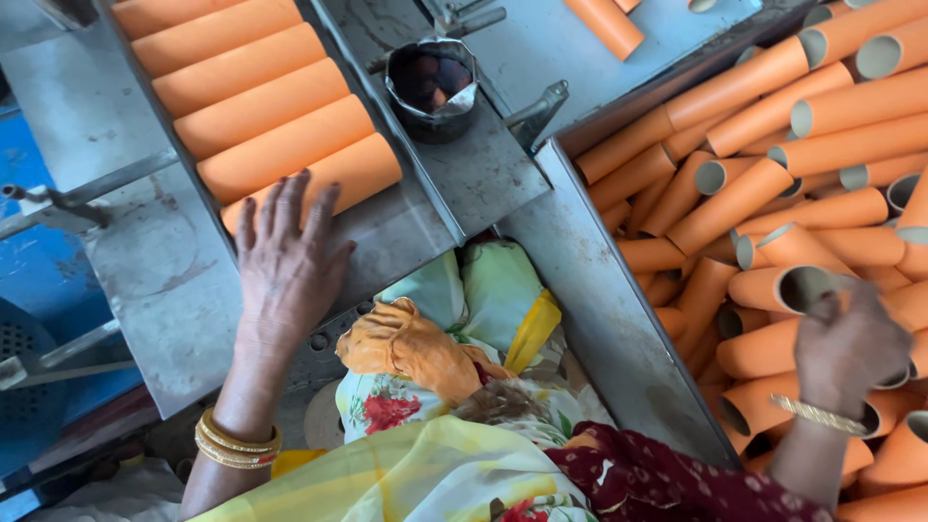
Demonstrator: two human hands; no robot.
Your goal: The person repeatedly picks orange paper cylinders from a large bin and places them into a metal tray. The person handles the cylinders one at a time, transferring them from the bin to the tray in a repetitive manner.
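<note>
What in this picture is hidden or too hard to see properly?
- Head view: the right hand is seen from the back, so its fingers and any grip on an orange tube in the bin are hidden.
- The metal cup is dark inside; its contents are unclear.
- The row of tubes on the chute is cut off by the top edge, and the left hand covers the end of the nearest tube.

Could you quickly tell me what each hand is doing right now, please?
Left hand: open, fingers spread flat on the nearest orange tube in the row.
Right hand: curled on an orange tube in the bin; firm grip cannot be told.
</note>
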